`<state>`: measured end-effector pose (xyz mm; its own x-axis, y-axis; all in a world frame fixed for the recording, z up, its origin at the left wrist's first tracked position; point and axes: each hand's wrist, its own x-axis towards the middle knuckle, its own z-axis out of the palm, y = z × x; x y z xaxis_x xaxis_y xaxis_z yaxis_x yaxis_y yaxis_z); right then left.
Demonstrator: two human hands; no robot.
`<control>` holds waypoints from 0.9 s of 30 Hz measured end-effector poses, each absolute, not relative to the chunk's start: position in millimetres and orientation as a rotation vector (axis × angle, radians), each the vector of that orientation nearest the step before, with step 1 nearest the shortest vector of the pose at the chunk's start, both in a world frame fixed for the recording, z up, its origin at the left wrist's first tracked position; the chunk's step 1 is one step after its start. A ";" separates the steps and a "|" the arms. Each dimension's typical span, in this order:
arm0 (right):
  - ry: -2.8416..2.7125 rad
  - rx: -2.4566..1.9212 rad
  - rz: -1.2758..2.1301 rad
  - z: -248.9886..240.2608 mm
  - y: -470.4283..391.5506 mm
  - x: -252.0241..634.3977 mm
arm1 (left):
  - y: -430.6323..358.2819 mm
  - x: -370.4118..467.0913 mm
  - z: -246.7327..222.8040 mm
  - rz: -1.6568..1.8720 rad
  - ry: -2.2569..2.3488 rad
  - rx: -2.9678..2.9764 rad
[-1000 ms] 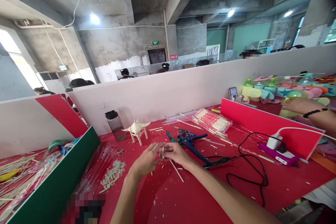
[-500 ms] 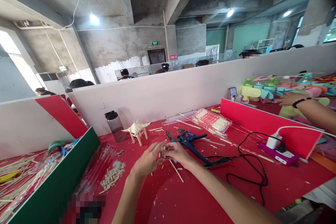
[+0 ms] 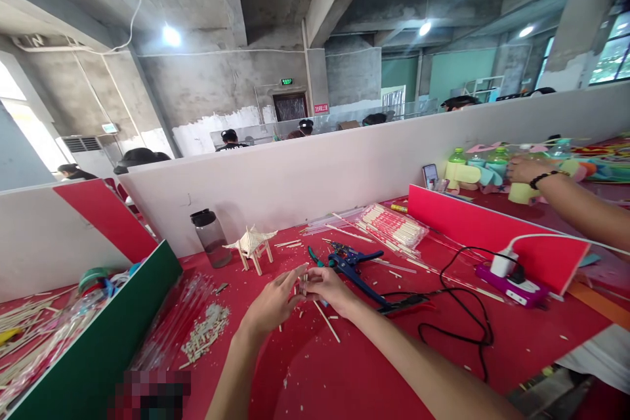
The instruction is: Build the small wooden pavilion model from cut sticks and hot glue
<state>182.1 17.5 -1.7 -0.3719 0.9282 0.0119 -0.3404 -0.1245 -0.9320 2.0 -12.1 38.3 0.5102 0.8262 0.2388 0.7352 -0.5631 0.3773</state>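
Note:
Both of my hands meet above the red table [image 3: 344, 374]. Between their fingertips is a small cluster of short wooden stick pieces [image 3: 301, 285], partly hidden by the fingers. My left hand [image 3: 270, 302] closes on its left side, and my right hand [image 3: 329, 289] pinches it from the right. Just beyond them stands a little pavilion model [image 3: 253, 244] made of sticks, on thin legs. A blue-handled tool [image 3: 355, 270] lies right of my hands, its exact kind unclear. One loose stick [image 3: 327, 321] rests below my right hand.
A dark bottle [image 3: 209, 239] stands by the white partition [image 3: 295, 184]. Bundled sticks [image 3: 394, 226] lie at the back, cut bits [image 3: 207, 331] at left. A black cable [image 3: 455, 338] runs to a purple power strip [image 3: 512, 285]. A co-worker's hand [image 3: 526, 170] is beyond the red divider [image 3: 492, 236].
The view has shifted slightly, moving the scene a little left. My hands keep their hold on the stick cluster. The co-worker's hand has moved in among the bottles.

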 end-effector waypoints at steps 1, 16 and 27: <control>-1.149 -0.764 1.676 -0.7 17.0 182.2 | -11.6 1.9 37.8 0.594 1.312 2.539; -1.127 -0.680 1.719 2.0 18.2 186.2 | -10.5 1.2 35.4 0.725 1.226 2.472; -1.056 -0.736 1.789 0.1 19.2 185.8 | -9.5 3.8 34.3 0.804 1.265 2.506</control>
